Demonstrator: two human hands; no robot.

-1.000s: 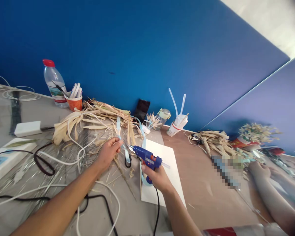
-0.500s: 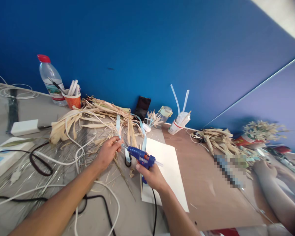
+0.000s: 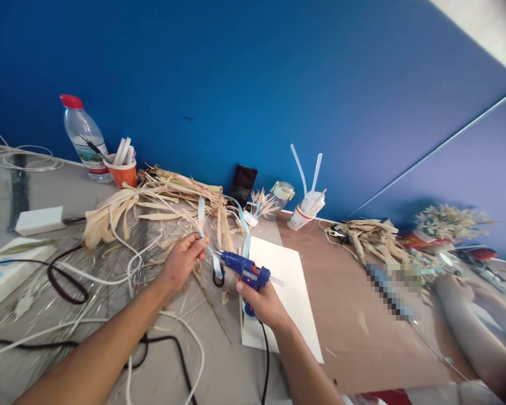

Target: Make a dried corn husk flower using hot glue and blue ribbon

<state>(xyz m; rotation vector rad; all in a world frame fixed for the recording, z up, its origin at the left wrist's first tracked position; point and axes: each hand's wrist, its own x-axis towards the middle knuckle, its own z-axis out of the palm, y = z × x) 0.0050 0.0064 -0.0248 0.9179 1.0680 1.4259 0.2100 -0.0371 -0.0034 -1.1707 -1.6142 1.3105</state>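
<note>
My right hand point(image 3: 261, 304) is wrapped round the handle of a blue glue gun point(image 3: 241, 264). A clear glue stick point(image 3: 277, 280) pokes out of its back end, and the nozzle points left. My left hand point(image 3: 184, 259) pinches a light-blue ribbon point(image 3: 201, 212) between thumb and fingers; part of the ribbon hangs below, close to the nozzle. Whether nozzle and ribbon touch, I cannot tell. Behind my left hand lies a heap of dried corn husks point(image 3: 181, 188). Under the glue gun is a sheet of white paper point(image 3: 284, 298).
White and black cables point(image 3: 189, 332) run across the left of the table. A bottle point(image 3: 84, 138), an orange cup point(image 3: 122, 172), a phone point(image 3: 243, 183) and a white cup point(image 3: 300, 217) stand along the blue wall. At the far right are another person's arms point(image 3: 468, 320) beside more husks point(image 3: 369, 236).
The glue gun has shifted slightly right, its nozzle a little farther from my left fingers. My left hand keeps its pinch on the ribbon.
</note>
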